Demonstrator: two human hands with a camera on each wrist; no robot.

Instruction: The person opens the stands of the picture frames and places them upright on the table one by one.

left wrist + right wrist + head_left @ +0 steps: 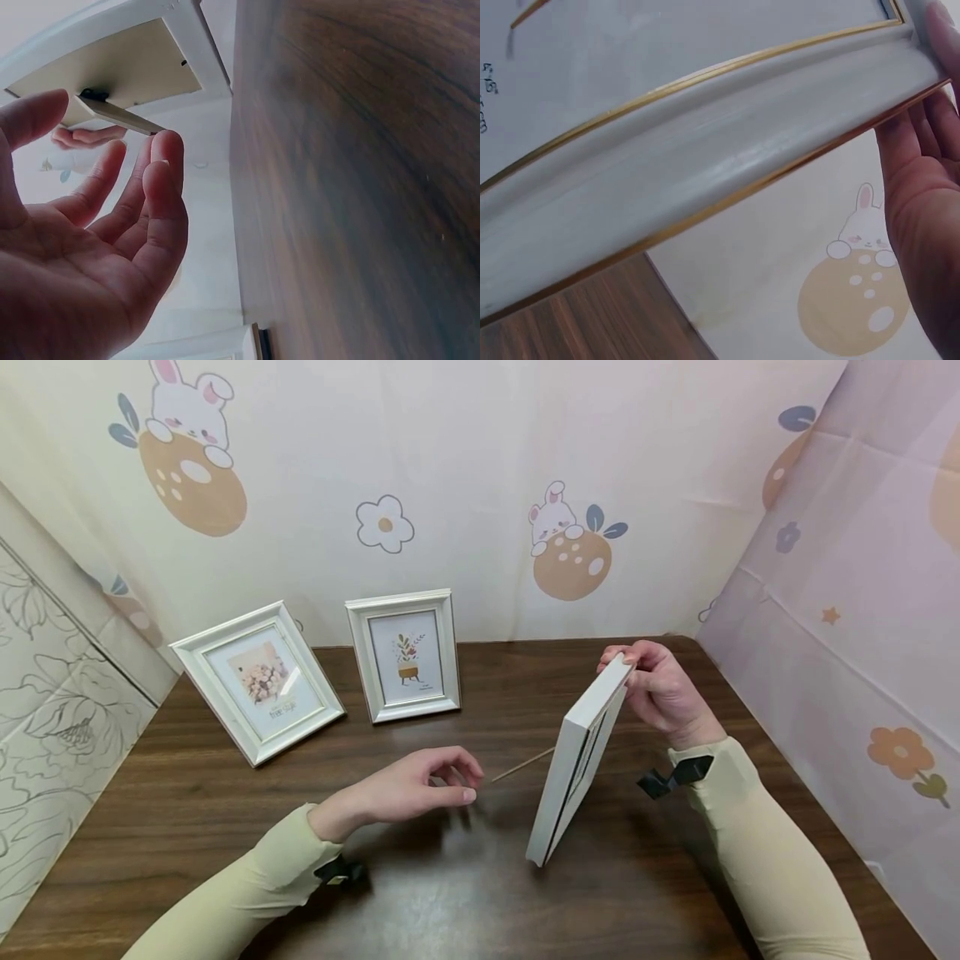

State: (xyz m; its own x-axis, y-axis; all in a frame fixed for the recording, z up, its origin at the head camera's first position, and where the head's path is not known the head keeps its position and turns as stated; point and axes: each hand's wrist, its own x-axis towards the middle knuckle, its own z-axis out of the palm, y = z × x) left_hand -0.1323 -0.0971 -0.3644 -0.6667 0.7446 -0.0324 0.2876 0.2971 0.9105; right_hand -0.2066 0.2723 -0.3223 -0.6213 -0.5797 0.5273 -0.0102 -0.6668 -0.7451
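A white picture frame (566,777) is tipped up on the right of the table, seen nearly edge-on in the head view. My right hand (663,693) grips its upper corner, thumb on one side and fingers on the other. From its back, a thin stand leg (525,764) sticks out leftward. Just off that leg's tip hovers my left hand (408,785), loosely curved and holding nothing. The left wrist view shows the beige backing (142,60) and the leg (120,116) close to the fingertips. Gold trim (697,79) lines the frame's front in the right wrist view.
Two other white frames stand at the back left: one with a flower-bouquet picture (266,681), one with a potted-plant picture (405,660). The dark wooden table (450,902) meets a rabbit-patterned curtain (465,460) behind and a patterned cloth (862,635) at right.
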